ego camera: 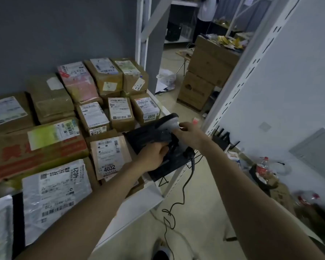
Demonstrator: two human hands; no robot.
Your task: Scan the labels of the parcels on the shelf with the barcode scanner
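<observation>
Many parcels lie on the white shelf [139, 201], mostly brown boxes with white labels. A box marked 4032 [109, 156] sits nearest my hands, one marked 4926 [148, 109] lies behind it, and a grey plastic bag marked 4021 [56, 194] lies at the front left. The black barcode scanner [150, 136] with a grey head is at the shelf's right end, above a flat black item [167, 167]. My left hand [154, 154] is closed around its lower body. My right hand [188, 133] pinches the grey head. Its cable [184, 184] hangs to the floor.
A white perforated upright [251, 76] stands just right of my hands. Stacked cardboard boxes [204, 72] stand on the floor behind it. Bottles and clutter [263, 167] lie at the right wall, by a black router [221, 136]. A person [206, 8] stands far back.
</observation>
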